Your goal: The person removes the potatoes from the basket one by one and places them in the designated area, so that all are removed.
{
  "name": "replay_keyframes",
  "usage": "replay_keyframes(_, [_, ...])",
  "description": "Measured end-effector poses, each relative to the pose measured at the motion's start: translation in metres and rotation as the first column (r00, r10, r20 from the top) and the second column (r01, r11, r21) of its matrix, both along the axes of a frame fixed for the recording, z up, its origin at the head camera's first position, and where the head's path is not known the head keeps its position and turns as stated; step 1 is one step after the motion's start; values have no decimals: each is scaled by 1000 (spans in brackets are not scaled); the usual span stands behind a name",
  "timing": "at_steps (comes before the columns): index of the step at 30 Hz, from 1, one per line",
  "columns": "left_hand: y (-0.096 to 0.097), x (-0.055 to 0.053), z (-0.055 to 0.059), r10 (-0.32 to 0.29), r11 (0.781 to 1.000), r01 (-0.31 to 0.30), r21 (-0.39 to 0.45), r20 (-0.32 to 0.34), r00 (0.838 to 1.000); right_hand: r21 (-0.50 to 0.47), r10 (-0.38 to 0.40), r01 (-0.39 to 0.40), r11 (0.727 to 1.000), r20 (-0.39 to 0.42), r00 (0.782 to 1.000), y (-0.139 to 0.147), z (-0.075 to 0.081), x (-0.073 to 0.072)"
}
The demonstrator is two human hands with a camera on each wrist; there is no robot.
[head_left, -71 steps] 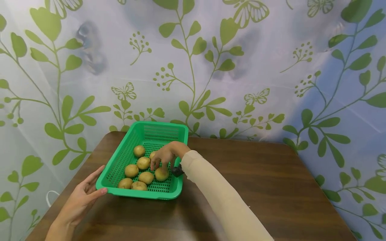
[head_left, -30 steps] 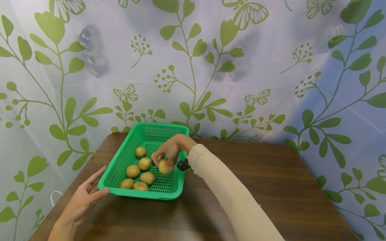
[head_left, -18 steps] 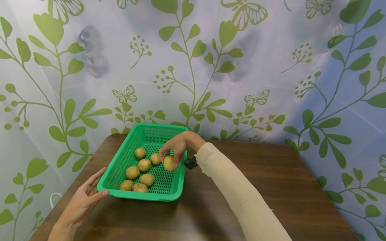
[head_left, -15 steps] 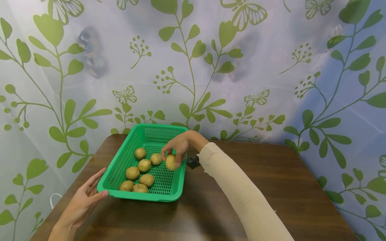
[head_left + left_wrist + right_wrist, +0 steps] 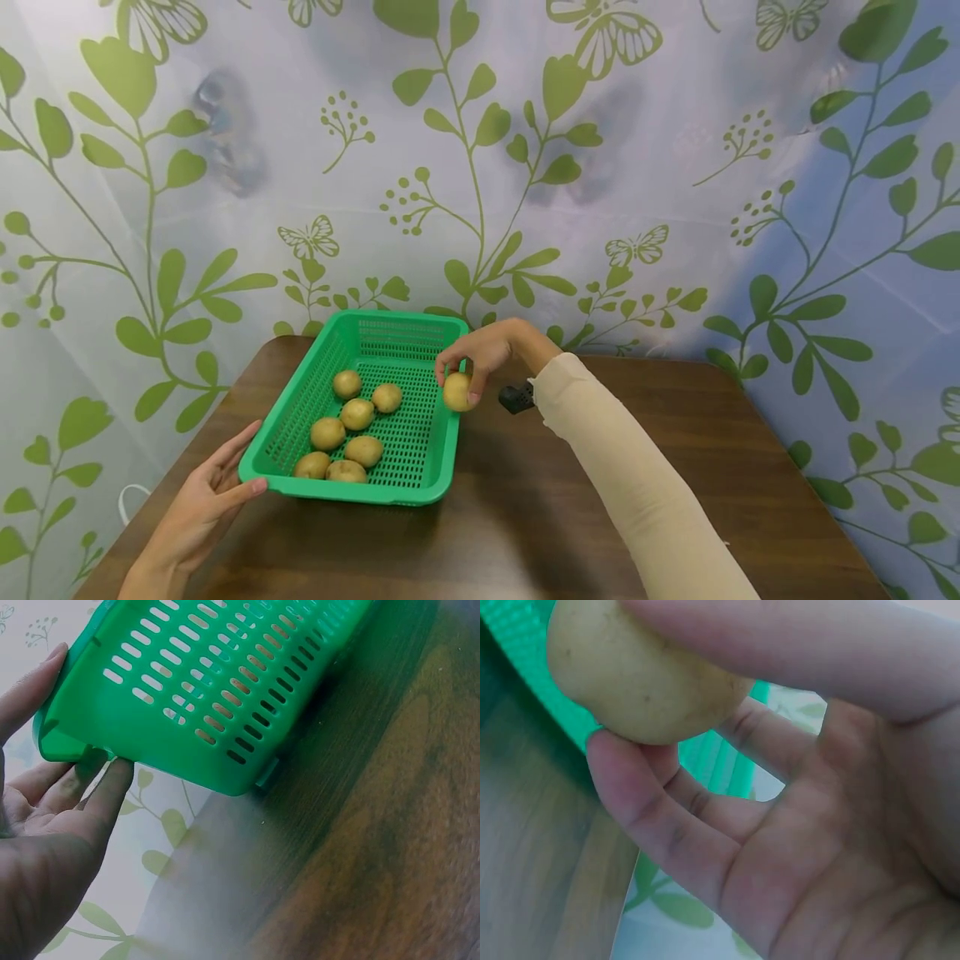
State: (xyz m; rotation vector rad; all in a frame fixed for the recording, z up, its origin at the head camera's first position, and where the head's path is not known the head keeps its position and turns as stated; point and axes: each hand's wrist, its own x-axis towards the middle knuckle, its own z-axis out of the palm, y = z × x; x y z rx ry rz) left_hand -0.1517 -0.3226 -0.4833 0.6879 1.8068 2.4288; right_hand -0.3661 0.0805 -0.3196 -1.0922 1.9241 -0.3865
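Note:
A potato (image 5: 457, 393) is pinched between the thumb and fingers of my right hand (image 5: 491, 350), held at the right rim of a green plastic basket (image 5: 352, 493). Seen from the right wrist, the pale brown potato (image 5: 645, 682) has the thumb across it and fingertips against its other side. Several more potatoes (image 5: 357, 414) lie in the basket, mostly toward its left and near side. My left hand (image 5: 198, 508) grips the near left corner; in the left wrist view the thumb is on the rim and the fingers (image 5: 112, 791) are under it.
The basket stands on a dark brown wooden table (image 5: 600, 467), toward its left. A leaf-patterned curtain (image 5: 525, 167) hangs behind and around the table. A white cable loop (image 5: 127, 500) shows past the left table edge. A black device (image 5: 516, 397) is worn at my right wrist.
My right hand has closed on a potato in the basket, lifted it and carried it right to the rim. My left hand has kept its hold on the corner.

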Motion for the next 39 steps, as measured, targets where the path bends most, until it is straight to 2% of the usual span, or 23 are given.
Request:
replay_keyframes(4, [0, 0, -1, 10, 1000, -10, 2, 5, 1000, -16, -77, 77, 997, 17, 997, 20, -3, -1])
replay_keyframes(9, [0, 0, -1, 34, 999, -35, 10, 17, 999, -36, -181, 183, 983, 55, 982, 46, -11, -6])
replay_keyframes(13, [1, 0, -1, 47, 999, -48, 17, 11, 999, -41, -235, 239, 970, 76, 969, 67, -22, -9])
replay_keyframes(18, [1, 0, -2, 33, 999, -33, 28, 1, 999, -54, -311, 318, 946, 109, 944, 90, -40, -11])
replay_keyframes(24, [-1, 0, -3, 37, 999, -36, -17, 18, 999, -62, -430, 445, 894, 163, 888, 107, -63, -9])
replay_keyframes(32, [-2, 3, 0, 42, 998, -39, -53, 59, 997, -88, -589, 607, 790, 170, 790, 121, -94, -2])
replay_keyframes(36, [-1, 2, 1, 45, 997, -40, -59, 75, 996, -90, -630, 649, 756, 171, 758, 130, -110, 1])
replay_keyframes(39, [-1, 2, 2, 46, 997, -40, -63, 88, 995, -115, -647, 667, 736, 170, 743, 136, -117, 3])
